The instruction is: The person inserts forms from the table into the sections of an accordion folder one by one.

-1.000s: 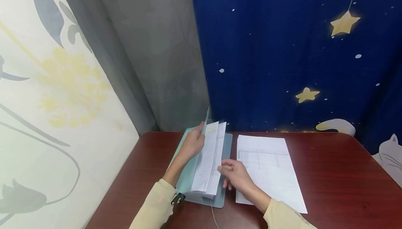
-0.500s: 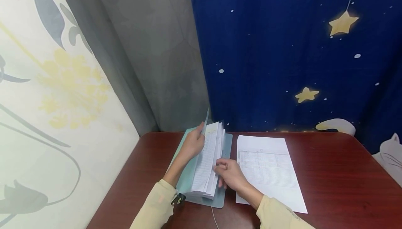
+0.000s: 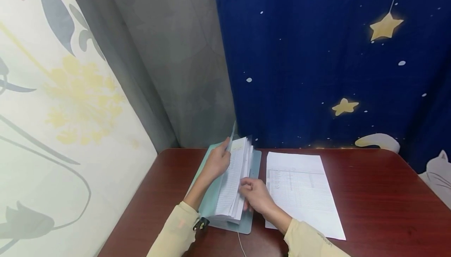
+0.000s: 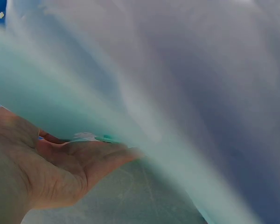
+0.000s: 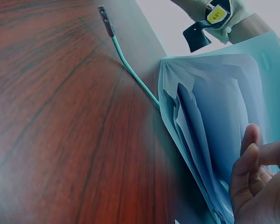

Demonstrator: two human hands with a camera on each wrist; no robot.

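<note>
A teal document folder (image 3: 211,194) stands partly open on the table, with several printed sheets (image 3: 230,178) and clear sleeves fanned inside. My left hand (image 3: 215,163) grips the raised cover by its edge; in the left wrist view the fingers lie behind the teal plastic (image 4: 51,98). At the right edge of the sheets is my right hand (image 3: 258,196), its thumb and forefinger pinching at the page edges. From the right wrist view, the curled fingers (image 5: 245,163) meet the bluish pages (image 5: 219,116), and the sleeves spread out toward the folder's spine.
Right of the folder lies a white printed form (image 3: 299,194), flat on the reddish-brown table (image 3: 373,198). A thin cord (image 5: 130,70) with a dark tip trails from the folder. Dark blue star-patterned curtains (image 3: 299,61) hang behind the table.
My right hand has moved slightly left, closer in on the pages. The outer sheets it was at have shifted left with it. My left hand stays in place on the cover.
</note>
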